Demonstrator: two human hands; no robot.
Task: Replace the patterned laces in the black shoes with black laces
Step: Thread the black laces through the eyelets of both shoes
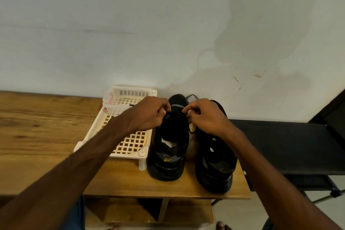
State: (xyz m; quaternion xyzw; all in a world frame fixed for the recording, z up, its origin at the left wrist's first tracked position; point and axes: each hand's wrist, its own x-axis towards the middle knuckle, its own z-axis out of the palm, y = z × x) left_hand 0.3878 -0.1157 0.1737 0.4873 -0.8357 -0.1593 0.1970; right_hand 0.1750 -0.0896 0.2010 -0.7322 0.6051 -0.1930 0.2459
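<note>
Pinching black lace (175,112) beside white basket (128,154)

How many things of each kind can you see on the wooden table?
Black shoes: 2
White lattice basket: 1
Patterned lace, showing behind the shoes: 1
Black lace: 1
Total: 5

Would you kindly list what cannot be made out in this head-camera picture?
1. Head view: the eyelets of the shoe by the basket, covered by the left hand and right hand, which pinch the black lace.
2. Head view: most of the patterned lace, behind the right hand; whether it is threaded in the other shoe is unclear.
3. Head view: part of the basket floor, under the left forearm.
</note>
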